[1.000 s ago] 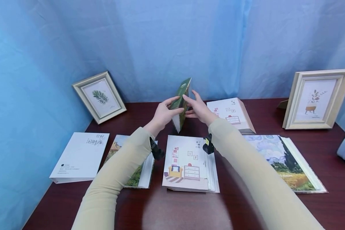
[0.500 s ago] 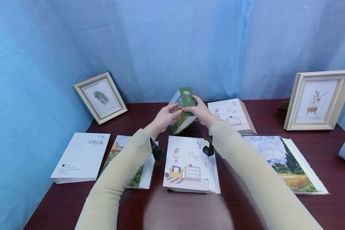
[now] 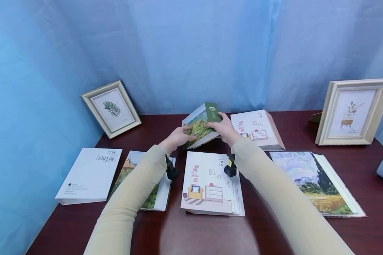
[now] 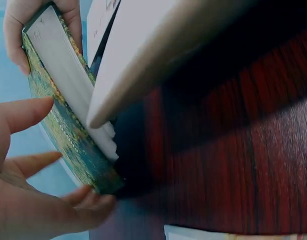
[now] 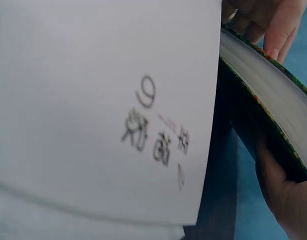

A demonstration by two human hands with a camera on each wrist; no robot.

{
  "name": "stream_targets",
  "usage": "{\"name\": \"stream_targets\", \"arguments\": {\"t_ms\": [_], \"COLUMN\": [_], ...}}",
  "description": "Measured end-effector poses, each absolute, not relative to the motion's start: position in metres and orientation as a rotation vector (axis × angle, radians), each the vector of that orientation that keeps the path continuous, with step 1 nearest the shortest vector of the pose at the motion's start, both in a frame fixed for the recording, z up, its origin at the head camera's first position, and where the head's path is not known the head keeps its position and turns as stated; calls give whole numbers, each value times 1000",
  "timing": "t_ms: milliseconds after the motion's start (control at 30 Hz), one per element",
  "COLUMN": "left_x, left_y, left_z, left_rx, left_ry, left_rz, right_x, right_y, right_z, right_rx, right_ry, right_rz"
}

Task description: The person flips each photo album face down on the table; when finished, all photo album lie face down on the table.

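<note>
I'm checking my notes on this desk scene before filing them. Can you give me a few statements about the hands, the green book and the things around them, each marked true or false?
1. Both hands hold the green book. True: the left hand and the right hand grip it from either side.
2. The green book lies flat on the table. False: it is tilted, raised above the table.
3. A framed leaf print leans at the back left. True.
4. The white book lies at the far right. False: it lies at the far left.
5. The interior book with a yellow armchair lies between the forearms. True.
</note>
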State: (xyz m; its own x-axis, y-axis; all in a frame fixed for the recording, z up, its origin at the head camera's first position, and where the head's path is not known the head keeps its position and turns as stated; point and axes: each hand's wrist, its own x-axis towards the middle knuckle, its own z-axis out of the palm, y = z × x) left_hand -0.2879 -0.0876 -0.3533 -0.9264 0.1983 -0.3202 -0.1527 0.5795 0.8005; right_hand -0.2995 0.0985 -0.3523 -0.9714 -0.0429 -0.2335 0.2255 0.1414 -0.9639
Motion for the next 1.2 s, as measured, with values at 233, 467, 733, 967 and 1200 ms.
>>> {"name": "stream_targets", "arguments": {"t_ms": [233, 467, 733, 967, 1200], "left_x": [-290, -296, -298, -297, -298], "left_y": [-94, -105, -106, -105, -107], "left_z": [-355, -361, -364, -366, -368], "left_rx": [-112, -96, -60, 1, 64], "left_ry": [2352, 2415, 2469, 2541, 2607], "left_rz": [1353, 1327, 1306, 1255, 1189], "right_x": [-301, -303, -303, -305, -306], "right_y": [95, 100, 100, 102, 105], "right_z": [-354, -357, -362, -368, -369], "right_rx": [237, 97, -12, -82, -118], "right_ry": [2189, 2298, 2383, 2430, 2480], "right_rz": [-1959, -1706, -1486, -1317, -1176]}}
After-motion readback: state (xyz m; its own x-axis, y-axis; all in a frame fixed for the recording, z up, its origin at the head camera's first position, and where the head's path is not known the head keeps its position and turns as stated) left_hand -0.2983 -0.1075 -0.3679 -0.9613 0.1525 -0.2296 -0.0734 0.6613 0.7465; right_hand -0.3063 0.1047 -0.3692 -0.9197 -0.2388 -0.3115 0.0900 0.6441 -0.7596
